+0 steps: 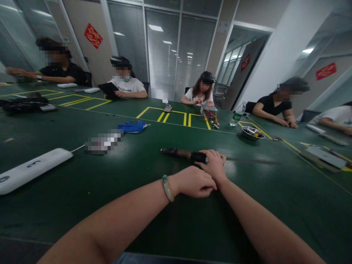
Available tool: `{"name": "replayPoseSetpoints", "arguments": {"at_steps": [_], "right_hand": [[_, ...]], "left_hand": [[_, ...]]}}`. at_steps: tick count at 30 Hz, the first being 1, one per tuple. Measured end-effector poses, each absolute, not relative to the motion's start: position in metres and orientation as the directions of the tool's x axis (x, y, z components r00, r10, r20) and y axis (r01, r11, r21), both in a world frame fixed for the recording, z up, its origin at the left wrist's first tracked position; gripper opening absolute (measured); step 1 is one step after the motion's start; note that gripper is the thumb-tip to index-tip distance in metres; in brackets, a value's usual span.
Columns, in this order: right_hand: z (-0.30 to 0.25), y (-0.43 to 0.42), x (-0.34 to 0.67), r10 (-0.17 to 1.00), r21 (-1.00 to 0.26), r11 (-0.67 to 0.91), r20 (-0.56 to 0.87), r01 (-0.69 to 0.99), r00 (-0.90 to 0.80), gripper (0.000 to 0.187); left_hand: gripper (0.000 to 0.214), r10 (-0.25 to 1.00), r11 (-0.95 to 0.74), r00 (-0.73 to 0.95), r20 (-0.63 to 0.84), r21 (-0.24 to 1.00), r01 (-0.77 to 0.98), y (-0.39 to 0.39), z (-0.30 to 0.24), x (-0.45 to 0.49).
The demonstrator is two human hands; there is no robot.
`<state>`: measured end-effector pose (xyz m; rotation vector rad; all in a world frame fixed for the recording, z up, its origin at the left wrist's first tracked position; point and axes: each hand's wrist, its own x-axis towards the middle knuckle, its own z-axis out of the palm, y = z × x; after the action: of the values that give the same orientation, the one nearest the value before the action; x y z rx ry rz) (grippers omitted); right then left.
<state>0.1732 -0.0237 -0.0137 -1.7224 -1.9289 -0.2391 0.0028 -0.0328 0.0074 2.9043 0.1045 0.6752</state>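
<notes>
The fingers (206, 160) of the right hand (213, 165) lie curved over the near end of a dark rod (178, 153), across its black band; from this view they could be gripping it or only resting there. The left hand (194, 182) sits just below with its fingers curled closed on nothing visible, pressed against the right wrist and apart from the rod. A jade bangle (167, 188) circles the left wrist. The rod lies flat on the table, running leftward from the right hand. The right hand hides its near tip, and its far end is too dark to make out. Further off, a blue glove (133, 127) lies beside a pixelated object (103, 141) that cannot be identified. A white power strip (30, 169) sits at the left. Ahead are a metal bowl (252, 132), a water bottle (238, 114) and a tangle of wires (211, 118). The table (154, 223) is dark green and glossy, marked with yellow tape (165, 116). Co-workers (200, 90) sit around it, their faces obscured. Behind them are glass walls with blinds (162, 55), and a red paper ornament (93, 35) hangs on a door.
</notes>
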Motion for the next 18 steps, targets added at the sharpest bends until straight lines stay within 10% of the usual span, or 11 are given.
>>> {"name": "replayPoseSetpoints", "arguments": {"at_steps": [5,9,18], "right_hand": [[-0.02,-0.011,0.178,0.895,-0.266,0.198,0.441,0.944,-0.064,0.036],[-0.018,-0.018,0.188,0.882,-0.327,0.207,0.471,0.922,-0.031,0.047],[-0.035,-0.009,0.236,0.68,-0.845,0.043,0.415,0.533,0.604,0.045]], "left_hand": [[0.024,0.169,-0.979,0.861,0.479,0.18,0.092,-0.03,0.012,0.002],[0.035,0.462,-0.886,0.67,0.581,0.267,0.379,-0.021,0.016,0.0],[0.048,0.707,-0.68,0.529,0.469,0.248,0.69,0.012,-0.017,-0.005]]}}
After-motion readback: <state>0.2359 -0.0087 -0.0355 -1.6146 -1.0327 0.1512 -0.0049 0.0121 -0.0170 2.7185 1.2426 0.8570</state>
